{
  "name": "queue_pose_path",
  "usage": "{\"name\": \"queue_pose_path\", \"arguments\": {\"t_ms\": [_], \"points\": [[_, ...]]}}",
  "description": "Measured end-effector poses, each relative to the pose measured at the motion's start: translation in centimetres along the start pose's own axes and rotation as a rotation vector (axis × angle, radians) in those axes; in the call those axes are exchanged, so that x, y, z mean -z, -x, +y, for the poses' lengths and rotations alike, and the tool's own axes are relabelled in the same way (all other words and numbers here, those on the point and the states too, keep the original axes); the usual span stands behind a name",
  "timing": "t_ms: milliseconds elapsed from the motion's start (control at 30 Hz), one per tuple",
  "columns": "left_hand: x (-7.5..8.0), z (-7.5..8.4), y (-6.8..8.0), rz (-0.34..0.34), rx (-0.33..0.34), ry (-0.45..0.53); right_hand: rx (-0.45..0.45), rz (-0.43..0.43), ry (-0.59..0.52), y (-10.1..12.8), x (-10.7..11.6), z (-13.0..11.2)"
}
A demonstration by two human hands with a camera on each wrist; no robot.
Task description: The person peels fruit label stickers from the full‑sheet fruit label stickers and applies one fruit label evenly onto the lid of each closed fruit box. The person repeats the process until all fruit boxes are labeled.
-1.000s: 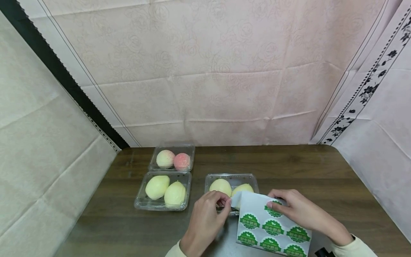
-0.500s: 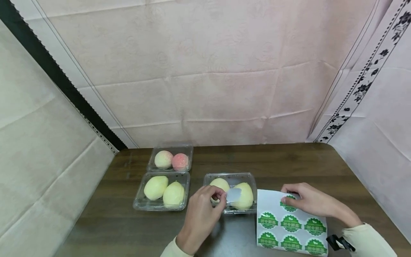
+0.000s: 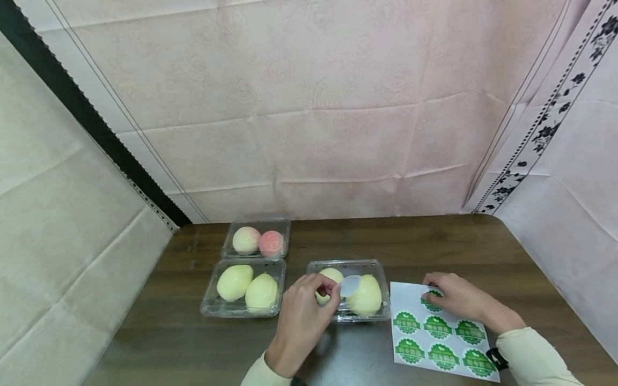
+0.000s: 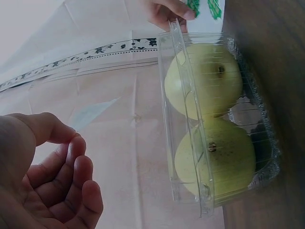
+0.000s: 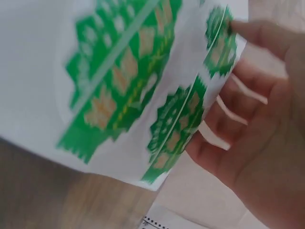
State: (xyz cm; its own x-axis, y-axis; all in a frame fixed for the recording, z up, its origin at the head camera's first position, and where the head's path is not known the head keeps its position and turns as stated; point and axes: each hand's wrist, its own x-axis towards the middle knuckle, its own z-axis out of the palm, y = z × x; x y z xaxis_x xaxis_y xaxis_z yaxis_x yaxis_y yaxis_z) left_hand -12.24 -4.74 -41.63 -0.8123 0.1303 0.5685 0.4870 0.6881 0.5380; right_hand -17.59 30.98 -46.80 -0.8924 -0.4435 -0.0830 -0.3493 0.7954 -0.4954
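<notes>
My left hand [image 3: 334, 290] pinches a round sticker [image 3: 350, 286] between thumb and fingertips, white back up, just above a closed clear plastic box [image 3: 381, 268] holding two pale yellow fruits [image 3: 365, 296]. In the left wrist view the sticker [image 4: 93, 113] stands off my fingertips [image 4: 71, 136] beside the box [image 4: 190, 143]. My right hand [image 3: 434, 294] holds the far edge of a white sheet of green stickers [image 3: 439, 340], which lies on the table right of the box. Close up, the sheet [image 5: 128, 86] sits between thumb and fingers [image 5: 224, 138].
Two more clear boxes stand at the left: one with two pinkish fruits [image 3: 257, 241] behind, one with two yellow fruits [image 3: 243, 287] in front. The dark wooden table [image 3: 434, 241] is ringed by pale cloth walls on the left, back and right.
The left hand peeled a sticker off the sheet and brought it over the box. The right hand carried the sheet to the right and lowered it onto the table.
</notes>
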Motion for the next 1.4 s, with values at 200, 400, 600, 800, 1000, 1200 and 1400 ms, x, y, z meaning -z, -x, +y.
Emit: {"name": "queue_pose_path", "arguments": {"t_ms": [200,400,600,800,1000,1200,1400], "points": [[-0.1,0.1,-0.2,0.012,0.002,0.001,-0.038,0.128,0.175,-0.2,-0.8,-0.9],[-0.1,0.1,-0.1,0.033,-0.012,-0.004,-0.04,0.311,0.229,0.7,-0.4,-4.0],[0.0,0.2,-0.1,0.078,-0.069,-0.038,0.044,0.488,0.001,1.7,0.1,-10.7],[0.1,0.4,0.1,0.149,-0.174,-0.107,0.169,0.456,-0.269,1.8,-1.1,-16.1],[0.1,0.6,0.1,0.191,-0.284,-0.193,0.123,0.403,-0.424,0.9,-2.4,-18.9],[0.1,0.8,-0.1,0.241,-0.415,-0.263,0.121,0.449,-0.414,0.0,-3.3,-20.2],[-0.2,1.0,-0.1,0.255,-0.459,-0.3,0.132,0.453,-0.387,-0.5,-3.6,-20.4]]}}
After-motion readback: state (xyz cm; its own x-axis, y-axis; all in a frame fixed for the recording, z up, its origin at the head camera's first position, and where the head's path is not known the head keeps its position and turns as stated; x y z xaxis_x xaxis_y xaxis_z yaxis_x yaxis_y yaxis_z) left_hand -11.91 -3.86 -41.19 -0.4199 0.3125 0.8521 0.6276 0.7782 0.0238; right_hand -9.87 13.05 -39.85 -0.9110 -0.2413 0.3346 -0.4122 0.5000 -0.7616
